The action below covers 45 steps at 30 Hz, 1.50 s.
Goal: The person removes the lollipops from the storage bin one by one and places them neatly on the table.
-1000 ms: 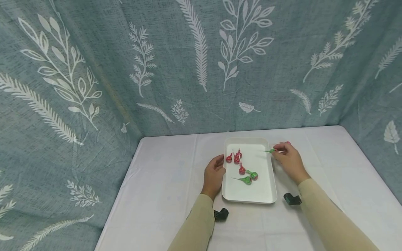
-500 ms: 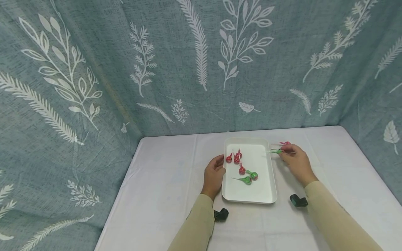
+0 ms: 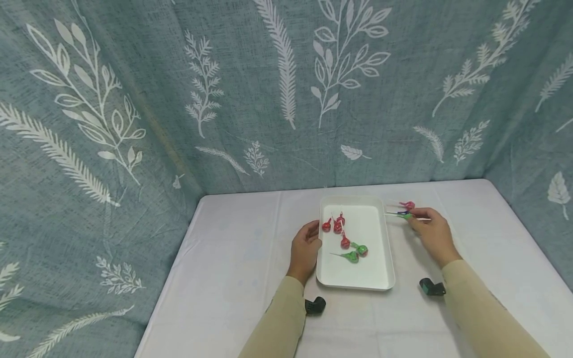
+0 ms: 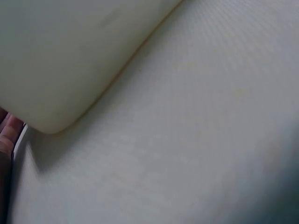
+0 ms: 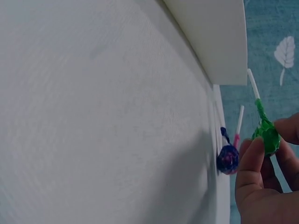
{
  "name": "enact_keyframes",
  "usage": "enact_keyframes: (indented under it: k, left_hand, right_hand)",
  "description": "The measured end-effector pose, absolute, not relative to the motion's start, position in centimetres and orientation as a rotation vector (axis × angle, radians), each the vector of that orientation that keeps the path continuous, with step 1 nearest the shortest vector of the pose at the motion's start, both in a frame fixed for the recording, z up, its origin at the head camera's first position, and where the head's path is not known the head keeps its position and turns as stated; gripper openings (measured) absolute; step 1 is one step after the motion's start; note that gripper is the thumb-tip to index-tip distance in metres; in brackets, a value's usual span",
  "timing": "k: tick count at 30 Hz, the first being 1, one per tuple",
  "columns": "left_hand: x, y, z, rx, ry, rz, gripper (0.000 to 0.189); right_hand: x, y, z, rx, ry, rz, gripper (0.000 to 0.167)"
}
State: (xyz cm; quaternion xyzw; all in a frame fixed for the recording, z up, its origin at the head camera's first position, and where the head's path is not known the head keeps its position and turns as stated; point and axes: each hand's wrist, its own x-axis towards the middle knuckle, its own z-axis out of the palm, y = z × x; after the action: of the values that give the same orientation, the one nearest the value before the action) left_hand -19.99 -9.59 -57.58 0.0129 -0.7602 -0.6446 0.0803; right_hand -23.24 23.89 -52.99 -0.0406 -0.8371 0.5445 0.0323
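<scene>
A white tray (image 3: pixel 376 268) holds several lollipops: red ones (image 3: pixel 326 226) by its left wall and green ones (image 3: pixel 361 250) near the middle. My left hand (image 3: pixel 305 251) grips the tray's left rim; in the left wrist view only a bit of its fingers (image 4: pixel 10 133) shows beside the tray. Right of the tray, my right hand (image 3: pixel 431 229) pinches a green-wrapped lollipop (image 5: pixel 267 136) by its head, the white stick pointing left toward the rim. Beyond those fingers lie a dark blue lollipop (image 5: pixel 228 159) and a pink one (image 3: pixel 408 204) on the table.
A white cloth covers the table (image 3: pixel 233 278). Its back edge meets a blue-green curtain (image 3: pixel 268 99) with white leaf prints, which also hangs at both sides. Black wrist devices (image 3: pixel 315 306) stick out from both sleeves.
My right hand has moved right with the green lollipop, away from the tray's rim. The pink and blue lollipops behind it now show more. My left hand and the tray have stayed put.
</scene>
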Motion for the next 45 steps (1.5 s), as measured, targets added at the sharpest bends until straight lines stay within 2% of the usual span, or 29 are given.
enact_keyframes:
  k: [10,45]
  left_hand:
    - [-20.3,-9.4,-57.6,0.051,-2.28,-1.908,0.056]
    - [-20.3,-9.3,-57.5,0.069,-2.293,-1.898,0.056]
  right_hand:
    - [-23.7,25.0,-54.0,-0.135,-2.638,1.664,0.045]
    - [-24.3,24.8,-54.4,-0.289,-2.698,1.565,0.042]
